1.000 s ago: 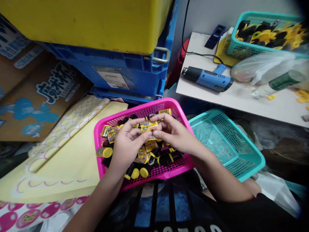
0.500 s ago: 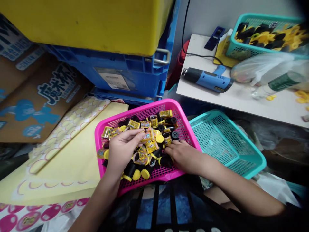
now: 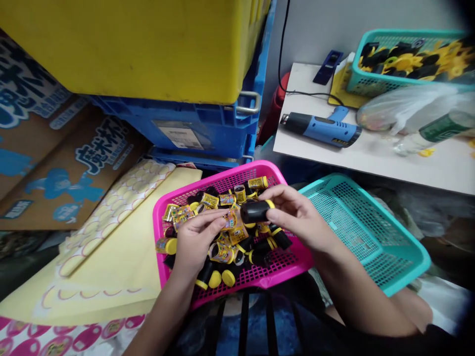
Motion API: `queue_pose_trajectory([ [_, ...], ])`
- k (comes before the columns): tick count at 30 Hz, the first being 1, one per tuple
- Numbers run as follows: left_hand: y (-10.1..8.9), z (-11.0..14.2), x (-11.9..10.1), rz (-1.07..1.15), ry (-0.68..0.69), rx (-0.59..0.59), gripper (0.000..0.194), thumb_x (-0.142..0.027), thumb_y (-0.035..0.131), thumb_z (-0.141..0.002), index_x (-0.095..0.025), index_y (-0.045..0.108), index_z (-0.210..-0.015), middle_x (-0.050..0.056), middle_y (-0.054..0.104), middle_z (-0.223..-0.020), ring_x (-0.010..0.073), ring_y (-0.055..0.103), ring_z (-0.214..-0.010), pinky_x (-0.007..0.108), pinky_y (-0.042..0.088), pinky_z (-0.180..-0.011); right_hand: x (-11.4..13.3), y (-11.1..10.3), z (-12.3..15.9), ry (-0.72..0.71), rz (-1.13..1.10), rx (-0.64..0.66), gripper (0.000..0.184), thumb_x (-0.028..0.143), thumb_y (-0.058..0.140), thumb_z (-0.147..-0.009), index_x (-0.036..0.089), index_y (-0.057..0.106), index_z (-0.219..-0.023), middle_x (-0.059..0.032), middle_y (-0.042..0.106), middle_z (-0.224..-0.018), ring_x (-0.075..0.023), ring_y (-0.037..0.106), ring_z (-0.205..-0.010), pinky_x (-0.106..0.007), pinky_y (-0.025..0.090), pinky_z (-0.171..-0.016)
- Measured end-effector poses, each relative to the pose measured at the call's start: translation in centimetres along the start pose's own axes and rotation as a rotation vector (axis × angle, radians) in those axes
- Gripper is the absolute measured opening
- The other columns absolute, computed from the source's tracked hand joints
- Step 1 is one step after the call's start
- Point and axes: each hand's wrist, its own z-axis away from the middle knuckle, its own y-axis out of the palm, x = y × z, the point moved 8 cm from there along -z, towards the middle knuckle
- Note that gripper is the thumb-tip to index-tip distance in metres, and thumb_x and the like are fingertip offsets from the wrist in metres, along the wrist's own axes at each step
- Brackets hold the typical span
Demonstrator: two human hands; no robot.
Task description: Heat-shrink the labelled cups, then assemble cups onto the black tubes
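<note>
Over the pink basket [image 3: 158, 247], my left hand [image 3: 196, 242] pinches a yellow printed label sleeve [image 3: 233, 215] between thumb and fingers. My right hand [image 3: 299, 217] grips a small black cylinder with a yellow cap [image 3: 255, 211], its black end facing the sleeve. The two pieces are very close; I cannot tell whether they touch. Below them the basket holds several black cylinders, some wrapped in printed yellow sleeves, along with loose yellow sleeves [image 3: 237, 235] and yellow-capped pieces [image 3: 228, 278].
A teal basket [image 3: 410, 247] stands at the right. On the white shelf [image 3: 382, 165] lie a blue heat gun [image 3: 326, 129], a plastic bottle [image 3: 434, 131] and a teal basket of black and yellow parts [image 3: 356, 81]. Blue crates [image 3: 222, 133] and a cardboard box [image 3: 70, 193] stand behind and left.
My right hand let go of the sleeve, reached down among the basket's pieces, and came up with a black cylinder. My left hand kept the sleeve. The view shifted slightly.
</note>
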Motion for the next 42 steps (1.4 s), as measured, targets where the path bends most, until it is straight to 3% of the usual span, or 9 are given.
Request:
queue_pose_trajectory([
  [8,0.3,0.1,-1.5,-0.059,0.167,0.040,0.011,-0.033,0.076,-0.079,-0.028,0.080,-0.088,0.005,0.078,-0.094,0.0216,0.072,-0.092,0.037,0.058,-0.089,-2.2,0.8,-0.6,0.131,0.056,0.089,0.038,0.042,0.074,-0.081,0.013,0.058,-0.098,-0.0011,0.058,-0.077,-0.0070,0.054,-0.066,-0.019,0.044,-0.061],
  [14,0.8,0.3,-2.7,-0.168,0.152,0.032,0.017,-0.033,0.078,-0.075,-0.024,0.080,-0.089,0.006,0.078,-0.095,0.0232,0.073,-0.090,0.037,0.061,-0.083,-2.1,1.1,-0.2,0.078,0.077,0.033,0.037,0.038,0.074,-0.080,0.014,0.058,-0.104,-0.0017,0.059,-0.083,-0.0074,0.054,-0.069,-0.020,0.046,-0.063],
  [17,1.4,0.5,-2.9,-0.151,0.125,0.075,0.030,-0.028,0.082,-0.068,-0.022,0.078,-0.097,0.006,0.078,-0.097,0.0221,0.073,-0.086,0.031,0.062,-0.074,-2.6,1.6,-0.1,0.051,0.069,-0.018,0.043,0.040,0.077,-0.077,0.017,0.058,-0.108,-0.0045,0.063,-0.094,-0.0104,0.059,-0.076,-0.024,0.050,-0.070],
  [21,1.9,0.8,-3.2,-0.173,0.121,0.134,0.028,-0.020,0.081,-0.067,-0.022,0.078,-0.095,0.005,0.078,-0.095,0.0204,0.074,-0.086,0.027,0.061,-0.075,-2.9,2.4,0.1,-0.036,0.135,-0.037,0.043,0.048,0.079,-0.074,0.018,0.064,-0.101,-0.0062,0.062,-0.102,-0.0154,0.060,-0.090,-0.030,0.050,-0.082],
  [23,2.2,0.9,-3.2,-0.119,0.104,0.147,0.029,-0.016,0.082,-0.065,-0.022,0.078,-0.093,0.005,0.078,-0.094,0.0203,0.074,-0.087,0.027,0.061,-0.076,-3.3,2.9,0.2,-0.024,0.022,-0.012,0.040,0.051,0.073,-0.081,0.019,0.064,-0.103,-0.0066,0.060,-0.111,-0.0163,0.057,-0.102,-0.029,0.048,-0.088],
  [26,2.7,1.2,-3.3,-0.015,0.087,0.154,0.031,-0.012,0.083,-0.061,-0.022,0.078,-0.090,0.003,0.078,-0.092,0.0200,0.074,-0.088,0.025,0.061,-0.077,-5.1,4.9,0.5,0.187,-0.361,0.114,0.044,0.055,0.065,-0.087,0.022,0.059,-0.116,-0.0063,0.058,-0.117,-0.0137,0.058,-0.101,-0.027,0.049,-0.086],
  [31,2.7,1.7,-2.9,-0.010,0.060,0.103,0.029,-0.012,0.082,-0.060,-0.021,0.078,-0.087,0.003,0.079,-0.089,0.0198,0.074,-0.082,0.026,0.062,-0.073,-6.7,7.1,0.9,0.329,-0.653,0.139,0.056,0.058,0.076,-0.076,0.020,0.055,-0.112,-0.0044,0.058,-0.105,-0.0099,0.058,-0.088,-0.023,0.049,-0.083],
  [37,2.2,2.2,-1.8,-0.037,0.018,0.100,0.029,-0.013,0.081,-0.064,-0.021,0.077,-0.091,0.003,0.078,-0.091,0.0183,0.074,-0.081,0.025,0.061,-0.074,-7.1,6.6,0.6,0.316,-0.510,0.151,0.053,0.057,0.074,-0.078,0.020,0.056,-0.112,-0.0013,0.056,-0.096,-0.0079,0.055,-0.081,-0.020,0.046,-0.077],
  [42,1.7,2.3,-2.7,-0.017,0.079,0.133,0.032,-0.011,0.082,-0.063,-0.022,0.076,-0.092,0.002,0.078,-0.089,0.0169,0.074,-0.078,0.022,0.061,-0.070,-4.8,6.2,0.0,0.151,-0.186,0.191,0.047,0.058,0.065,-0.086,0.018,0.056,-0.110,-0.0040,0.057,-0.107,-0.0125,0.053,-0.099,-0.026,0.045,-0.091],
])
